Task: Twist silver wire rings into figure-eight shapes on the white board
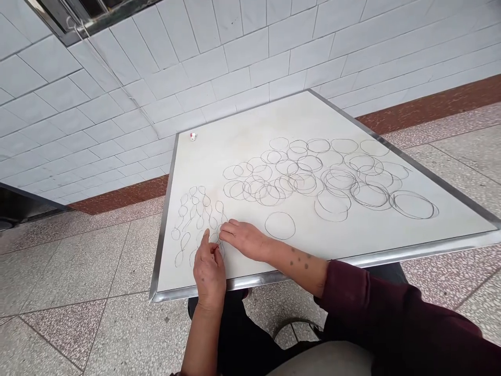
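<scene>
Near the front left of a white table with a metal edge point(250, 280), my two hands come close together over thin dark wire-like loops. My left hand point(209, 269) has its index finger raised and its thumb and other fingers curled in; a thin loop shows beside it. My right hand point(245, 239) lies low over the tabletop, fingers pressed together at the same loop; its fingertips partly hide it. Around my left hand lie several loops twisted into figure-eights point(182, 248). One round ring point(295, 225) lies apart, just right of my right hand.
Many round rings point(370, 195) overlap across the middle and right of the table. A small red and white object point(193, 137) sits at the far left corner. A tiled wall point(250, 49) stands behind; a stool point(297, 326) is partly visible below.
</scene>
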A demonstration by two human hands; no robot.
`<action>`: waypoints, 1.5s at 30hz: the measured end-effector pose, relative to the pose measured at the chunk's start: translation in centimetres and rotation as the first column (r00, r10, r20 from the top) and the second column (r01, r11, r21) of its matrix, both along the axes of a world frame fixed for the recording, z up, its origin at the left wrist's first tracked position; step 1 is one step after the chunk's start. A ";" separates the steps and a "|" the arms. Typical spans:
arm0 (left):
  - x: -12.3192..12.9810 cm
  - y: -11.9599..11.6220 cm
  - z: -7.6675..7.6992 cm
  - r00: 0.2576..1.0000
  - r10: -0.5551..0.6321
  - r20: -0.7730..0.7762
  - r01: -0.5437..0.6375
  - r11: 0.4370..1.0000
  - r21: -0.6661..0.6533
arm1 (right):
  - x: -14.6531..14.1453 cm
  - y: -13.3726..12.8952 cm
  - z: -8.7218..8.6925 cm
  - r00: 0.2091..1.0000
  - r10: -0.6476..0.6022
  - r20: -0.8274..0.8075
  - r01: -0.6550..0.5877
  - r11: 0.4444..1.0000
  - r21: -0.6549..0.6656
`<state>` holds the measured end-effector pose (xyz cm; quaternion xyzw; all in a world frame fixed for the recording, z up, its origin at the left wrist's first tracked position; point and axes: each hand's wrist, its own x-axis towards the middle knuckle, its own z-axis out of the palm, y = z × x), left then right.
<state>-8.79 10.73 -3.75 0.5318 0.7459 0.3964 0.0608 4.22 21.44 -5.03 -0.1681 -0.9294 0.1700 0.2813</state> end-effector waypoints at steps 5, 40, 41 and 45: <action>0.9 -0.7 1.6 0.922 0.064 0.382 -0.050 0.998 -0.047 | 0.6 -0.4 0.9 0.999 -0.045 0.011 0.044 0.994 0.096; 1.4 -2.4 3.9 0.334 0.011 0.943 0.058 0.998 -0.032 | 2.0 -4.8 1.6 0.915 -0.042 -0.401 -0.124 0.917 -0.380; 1.4 -2.5 3.9 0.332 0.002 0.943 0.052 0.998 -0.021 | 2.1 -5.2 1.8 0.904 -0.076 -0.421 -0.116 0.904 -0.412; 1.5 -2.5 3.9 0.345 -0.008 0.938 0.012 1.000 0.004 | 2.1 -6.8 1.8 0.898 -0.149 -0.414 -0.104 0.842 -0.529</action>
